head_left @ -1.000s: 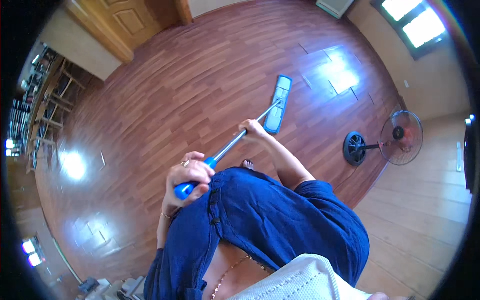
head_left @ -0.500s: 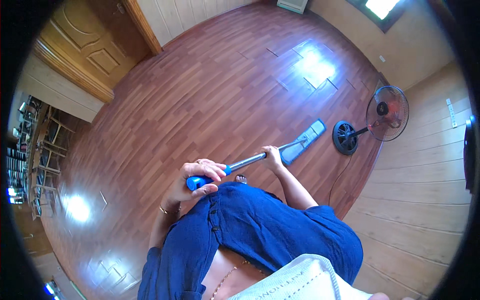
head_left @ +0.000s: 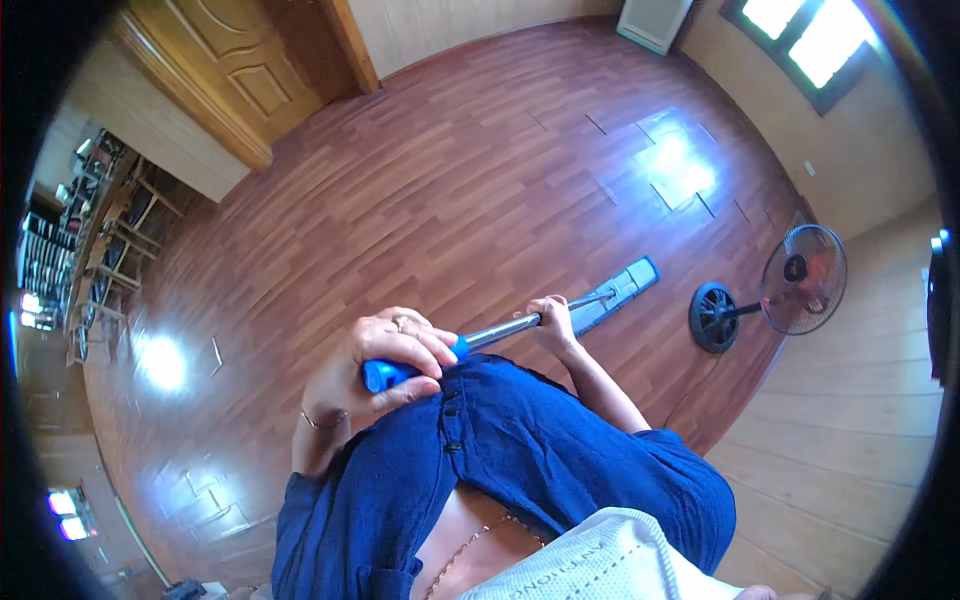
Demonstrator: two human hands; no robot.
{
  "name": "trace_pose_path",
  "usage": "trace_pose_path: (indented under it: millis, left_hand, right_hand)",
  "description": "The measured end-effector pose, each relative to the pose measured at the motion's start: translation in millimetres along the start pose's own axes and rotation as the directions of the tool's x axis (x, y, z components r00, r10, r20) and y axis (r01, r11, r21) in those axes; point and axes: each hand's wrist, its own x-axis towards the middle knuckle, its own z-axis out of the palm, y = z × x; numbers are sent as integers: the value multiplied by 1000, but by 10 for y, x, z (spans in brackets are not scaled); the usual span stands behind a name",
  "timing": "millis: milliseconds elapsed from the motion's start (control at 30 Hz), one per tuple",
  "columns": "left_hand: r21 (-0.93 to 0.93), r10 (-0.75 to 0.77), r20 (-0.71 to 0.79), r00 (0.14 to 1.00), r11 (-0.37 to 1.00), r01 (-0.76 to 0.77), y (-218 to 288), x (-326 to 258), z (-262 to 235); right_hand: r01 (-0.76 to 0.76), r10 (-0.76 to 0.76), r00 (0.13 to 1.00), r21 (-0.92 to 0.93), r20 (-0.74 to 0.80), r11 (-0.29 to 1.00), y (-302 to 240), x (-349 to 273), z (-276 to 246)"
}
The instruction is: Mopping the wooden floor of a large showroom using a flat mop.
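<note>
A flat mop [head_left: 498, 330] with a metal pole and a blue grip end slants away from my body to the right. My left hand [head_left: 402, 347], with a ring and a bracelet, wraps round the blue grip at the top. Farther down, my right hand [head_left: 552, 322] is closed round the metal pole. The grey-blue mop head [head_left: 618, 294] lies on the reddish-brown wooden floor [head_left: 400, 220], just left of a standing fan's base.
A standing fan [head_left: 803, 280] with a round black base [head_left: 713, 317] is at the right, by the wood-panelled wall. At the far left stand several chairs [head_left: 125, 250] along a counter. A wooden door [head_left: 230, 70] is at the upper left, a white cabinet [head_left: 652, 22] at the far end.
My view has shifted, so the fan, door and windows sit lower and farther right. The mop head has turned slightly and lies nearer the fan's base level. Both hands keep their hold.
</note>
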Motion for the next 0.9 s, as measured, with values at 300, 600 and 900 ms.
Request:
trace_pose_path:
  millis: [300,600,900]
  left_hand:
    - [442,97,-168,981,897,-13,235,-290,414]
    - [676,261,-345,901,736,45,760,-861,318]
    - [763,289,-399,870,631,140,1169,-1230,71]
  right_hand:
    - [273,-258,931,-22,259,962,-129,702,278]
    - [484,-670,618,472,411,736,-1386,875,1269]
    - [425,-817,308,698,487,576,-2502,781,2050]
